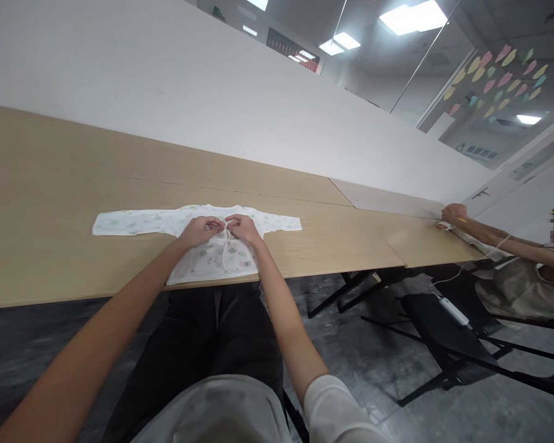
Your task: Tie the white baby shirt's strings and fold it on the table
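Note:
A small white baby shirt (pixel 215 258) with a faint print lies flat on the wooden table (pixel 314 249), its sleeves spread to both sides and its hem at the table's front edge. Both hands meet at the upper middle of its front opening. My left hand (pixel 202 230) pinches the fabric from the left. Close beside it, my right hand (pixel 242 227) pinches the edge from the right. Below the fingers, the curved trim of the front flap runs down toward the hem. Any fastener between the fingertips is too small to make out.
A white wall (pixel 166 80) with glass above stands behind the table. At the far right another person (pixel 521 258) sits at the table, hands on some white cloth. A black folding chair (pixel 443 332) with a white power strip (pixel 453 311) on it stands to the right.

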